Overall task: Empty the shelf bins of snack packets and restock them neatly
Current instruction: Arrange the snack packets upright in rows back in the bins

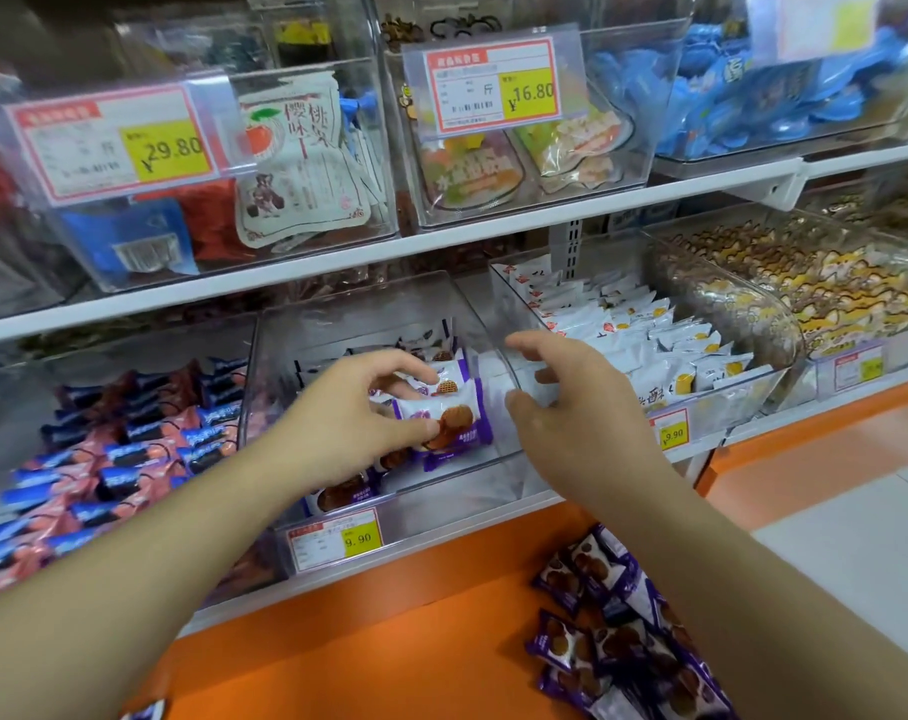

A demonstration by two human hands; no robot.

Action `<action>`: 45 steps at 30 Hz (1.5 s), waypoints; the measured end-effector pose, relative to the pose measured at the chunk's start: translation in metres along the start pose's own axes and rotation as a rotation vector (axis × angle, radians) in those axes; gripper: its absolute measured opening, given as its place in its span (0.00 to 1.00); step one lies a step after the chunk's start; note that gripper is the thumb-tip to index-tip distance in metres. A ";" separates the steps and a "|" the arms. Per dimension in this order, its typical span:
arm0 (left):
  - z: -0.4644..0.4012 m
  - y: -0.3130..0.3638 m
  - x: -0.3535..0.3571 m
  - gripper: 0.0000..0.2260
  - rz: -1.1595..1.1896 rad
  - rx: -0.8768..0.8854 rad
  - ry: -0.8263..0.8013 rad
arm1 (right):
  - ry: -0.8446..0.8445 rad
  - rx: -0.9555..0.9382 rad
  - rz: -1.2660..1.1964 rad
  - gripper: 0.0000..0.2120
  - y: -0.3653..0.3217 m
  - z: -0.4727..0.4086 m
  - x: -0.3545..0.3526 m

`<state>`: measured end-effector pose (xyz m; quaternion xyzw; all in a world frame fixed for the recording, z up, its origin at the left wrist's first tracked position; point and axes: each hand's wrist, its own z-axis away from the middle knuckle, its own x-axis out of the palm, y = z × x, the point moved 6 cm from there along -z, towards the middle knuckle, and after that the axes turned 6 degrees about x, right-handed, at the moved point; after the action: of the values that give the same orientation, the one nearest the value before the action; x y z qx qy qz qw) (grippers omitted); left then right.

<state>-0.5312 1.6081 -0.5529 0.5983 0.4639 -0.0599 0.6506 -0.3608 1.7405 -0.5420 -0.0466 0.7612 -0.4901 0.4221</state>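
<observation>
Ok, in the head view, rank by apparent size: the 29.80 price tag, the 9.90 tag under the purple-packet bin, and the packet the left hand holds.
1. 29.80 price tag
2. 9.90 tag and the packet in the left hand: look alike, unranked.

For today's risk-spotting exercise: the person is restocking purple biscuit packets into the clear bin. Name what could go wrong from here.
1. The left hand pinches a purple packet by its edge with only the fingertips; that light grip may let it slip or land crooked.
2. The loose pile of packets lies near the orange ledge's edge; a passing forearm could knock some off.
3. The right hand is at the clear bin's side wall and might nudge the bin askew.
</observation>
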 end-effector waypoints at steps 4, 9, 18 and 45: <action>-0.009 -0.013 0.025 0.11 -0.219 -0.009 0.006 | -0.017 0.044 0.025 0.24 0.007 -0.001 0.007; -0.029 -0.025 0.051 0.11 -0.328 0.014 -0.038 | -0.022 0.054 -0.035 0.20 0.015 -0.006 0.009; -0.044 -0.022 0.057 0.14 -0.529 0.147 -0.110 | 0.012 0.051 -0.055 0.18 0.021 -0.009 0.011; 0.127 -0.034 0.151 0.06 0.125 -0.041 -0.140 | -0.667 0.155 0.471 0.07 0.113 0.031 0.016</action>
<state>-0.4003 1.5651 -0.6976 0.6071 0.3802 -0.0514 0.6959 -0.3105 1.7691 -0.6456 0.0046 0.5336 -0.3938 0.7484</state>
